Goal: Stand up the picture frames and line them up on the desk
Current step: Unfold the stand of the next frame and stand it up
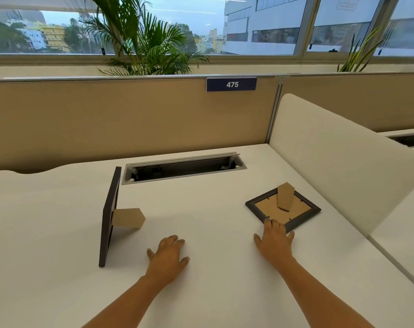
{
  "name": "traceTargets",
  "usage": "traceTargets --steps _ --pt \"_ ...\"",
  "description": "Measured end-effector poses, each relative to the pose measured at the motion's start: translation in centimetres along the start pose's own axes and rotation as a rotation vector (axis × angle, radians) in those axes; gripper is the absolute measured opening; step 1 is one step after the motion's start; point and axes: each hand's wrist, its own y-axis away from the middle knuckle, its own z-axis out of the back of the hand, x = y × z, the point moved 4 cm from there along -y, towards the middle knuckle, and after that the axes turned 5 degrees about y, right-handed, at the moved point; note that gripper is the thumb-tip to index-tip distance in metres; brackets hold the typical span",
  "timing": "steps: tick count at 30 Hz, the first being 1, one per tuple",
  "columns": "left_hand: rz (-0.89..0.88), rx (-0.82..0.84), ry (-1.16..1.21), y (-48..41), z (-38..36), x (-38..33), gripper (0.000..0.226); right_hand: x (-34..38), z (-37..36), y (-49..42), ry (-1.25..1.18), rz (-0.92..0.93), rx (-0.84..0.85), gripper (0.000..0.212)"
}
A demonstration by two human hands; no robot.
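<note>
A dark picture frame (109, 218) stands upright on the white desk (201, 209) at the left, seen edge-on, propped by its brown cardboard stand (129, 217). A second dark frame (262, 209) lies face down at the right, its cardboard stand (285, 196) sticking up. My right hand (275, 242) rests flat with its fingertips touching that frame's near corner. My left hand (168, 255) lies palm down on the bare desk between the two frames, fingers apart, holding nothing.
An open cable tray slot (184, 168) cuts into the desk behind the frames. A tan partition (130, 119) with a "475" label (231, 84) closes the back, and a white side divider (331, 157) closes the right. Plants stand behind the partition.
</note>
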Motion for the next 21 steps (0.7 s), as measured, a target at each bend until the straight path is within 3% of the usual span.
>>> traceTargets --steps 8,15,21 --pt "0.046 0.021 0.009 0.0 -0.9 -2.0 0.063 4.5 -0.8 2.9 -0.023 0.138 -0.037 0.056" --pt "0.019 0.019 0.081 -0.5 -1.8 -4.3 0.065 8.1 -0.7 4.4 -0.339 0.276 0.018 0.047" --pt "0.02 0.035 0.335 -0.9 -1.9 -6.5 0.07 4.1 -0.1 2.8 -0.348 0.104 -0.098 0.04"
